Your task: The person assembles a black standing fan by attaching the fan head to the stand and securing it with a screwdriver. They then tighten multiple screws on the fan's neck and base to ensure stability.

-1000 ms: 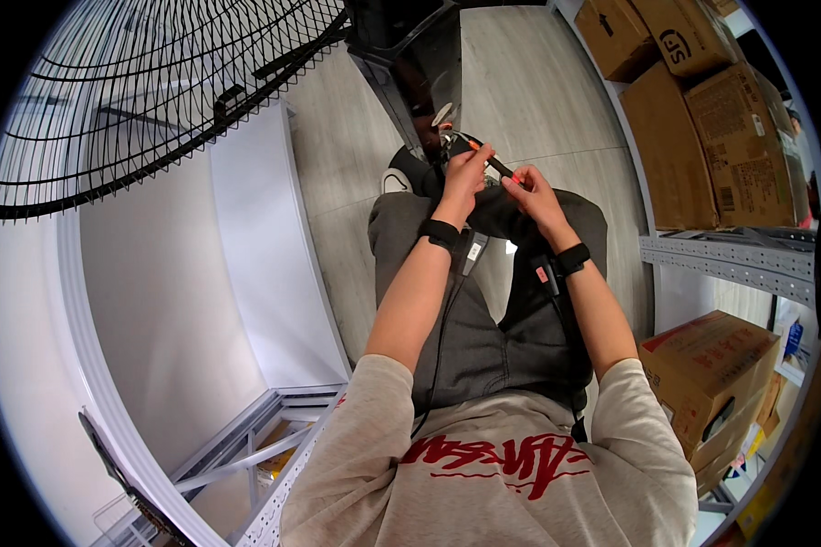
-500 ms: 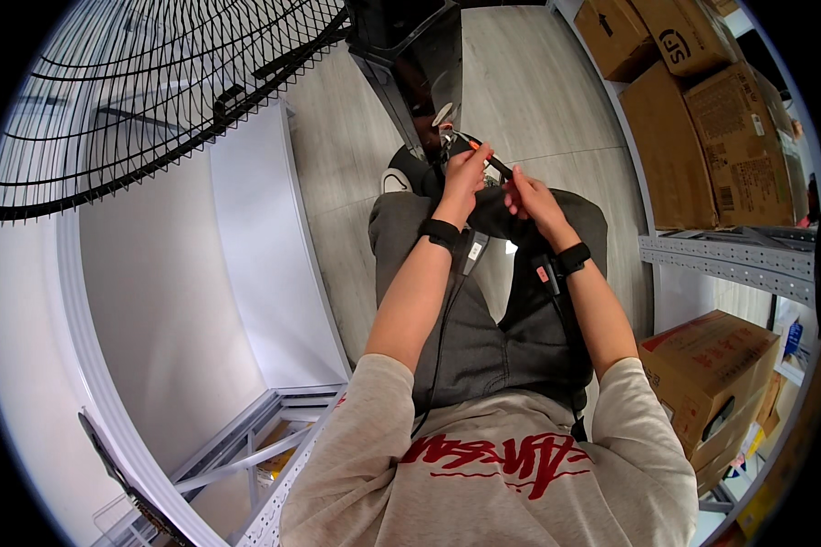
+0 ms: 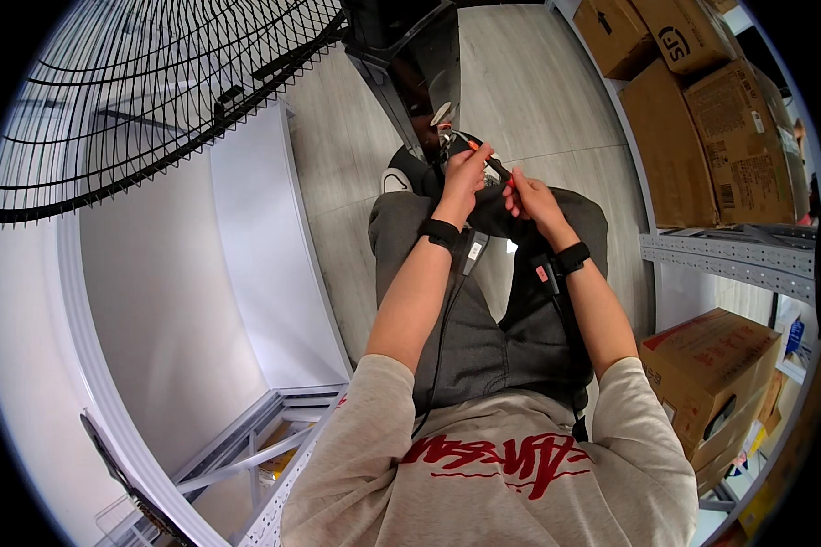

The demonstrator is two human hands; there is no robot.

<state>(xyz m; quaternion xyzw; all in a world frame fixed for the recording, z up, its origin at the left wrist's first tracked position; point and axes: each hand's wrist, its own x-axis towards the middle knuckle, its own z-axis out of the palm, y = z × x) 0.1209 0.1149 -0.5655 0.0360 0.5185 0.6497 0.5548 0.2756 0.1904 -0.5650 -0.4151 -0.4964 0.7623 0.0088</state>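
A slim black tool with orange parts spans the gap between my hands, above my knees; its exact kind is unclear. My left hand is closed around its upper-left end, thumb and fingers pressed together. At its lower-right end, my right hand pinches it between thumb and fingers. Just beyond my left hand, small metal parts and wires show at the lower end of a tall glossy black housing. My fingers hide part of the tool and of whatever lies behind it.
A large black wire fan guard hangs at the upper left, above a white panel. Cardboard boxes fill the metal shelf on the right, with another carton below. A dark cable runs over my left thigh.
My right hand has shifted very slightly along the tool, and more orange now shows beside its fingertips. My left hand stays in nearly the same place.
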